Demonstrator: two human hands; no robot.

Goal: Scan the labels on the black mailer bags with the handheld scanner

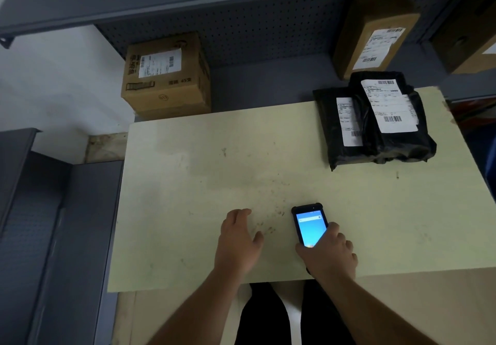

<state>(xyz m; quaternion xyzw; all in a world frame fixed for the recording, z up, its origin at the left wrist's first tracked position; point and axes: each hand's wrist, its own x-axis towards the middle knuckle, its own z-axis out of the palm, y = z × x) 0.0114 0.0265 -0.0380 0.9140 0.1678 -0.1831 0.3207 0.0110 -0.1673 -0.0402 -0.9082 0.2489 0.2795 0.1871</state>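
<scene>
Two black mailer bags lie stacked at the table's far right. The upper bag (397,130) shows a white label with barcodes; the lower bag (332,130) sticks out to its left with its own label. The handheld scanner (308,224), black with a lit blue screen, rests near the front edge of the pale table (188,183). My right hand (328,256) grips the scanner's lower end. My left hand (239,240) hovers flat over the table just left of it, fingers apart, holding nothing.
A labelled cardboard box (166,76) sits on the grey shelf behind the table at the left. A taller brown parcel (375,30) leans against the pegboard behind the bags, with another box (472,44) at the far right. Grey metal cabinets (40,224) stand to the left.
</scene>
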